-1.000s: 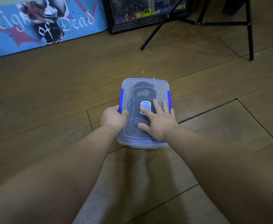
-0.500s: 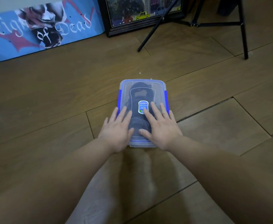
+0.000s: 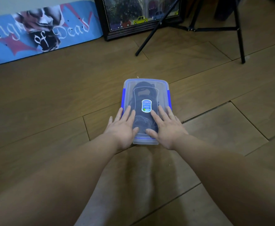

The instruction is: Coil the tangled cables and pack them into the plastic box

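Observation:
A clear plastic box (image 3: 162, 85) with blue side clips stands on the wooden floor in the middle of the view. Its lid is on and carries a small oval sticker (image 3: 146, 106). Dark coiled cables (image 3: 143, 92) show through the lid. My left hand (image 3: 123, 128) lies flat on the near left part of the lid, fingers straight and spread. My right hand (image 3: 167, 126) lies flat on the near right part, fingers straight. Both palms cover the box's near corners.
A blue skateboard deck (image 3: 35, 33) leans against the wall at the far left. A framed picture (image 3: 141, 15) stands at the back. Black tripod legs (image 3: 239, 35) reach down to the floor at the far right.
My left hand left the box's left clip, opened, and now lies flat on the lid. My right hand stayed flat on the lid. The view shifted slightly.

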Motion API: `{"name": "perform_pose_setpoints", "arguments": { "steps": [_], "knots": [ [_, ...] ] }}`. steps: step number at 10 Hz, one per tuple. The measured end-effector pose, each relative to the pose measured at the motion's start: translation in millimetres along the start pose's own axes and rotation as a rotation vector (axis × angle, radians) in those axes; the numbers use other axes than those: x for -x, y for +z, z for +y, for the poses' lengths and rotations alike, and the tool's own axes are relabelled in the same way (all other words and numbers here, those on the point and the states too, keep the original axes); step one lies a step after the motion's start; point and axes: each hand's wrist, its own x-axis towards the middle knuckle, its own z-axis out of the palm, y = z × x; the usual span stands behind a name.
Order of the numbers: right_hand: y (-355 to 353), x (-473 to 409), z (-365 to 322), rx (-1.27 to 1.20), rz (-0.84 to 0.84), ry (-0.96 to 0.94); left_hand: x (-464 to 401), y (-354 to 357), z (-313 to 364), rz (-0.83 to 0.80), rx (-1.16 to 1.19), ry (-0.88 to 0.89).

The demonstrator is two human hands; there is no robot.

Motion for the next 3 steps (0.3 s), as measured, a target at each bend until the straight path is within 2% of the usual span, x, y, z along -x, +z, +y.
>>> {"name": "perform_pose_setpoints", "arguments": {
  "steps": [3],
  "knots": [
    [-26.7,-1.1,5.7,0.004,0.084,-0.03,4.9,-19.6,6.4,0.1,-0.012,-0.005]
  ]
}}
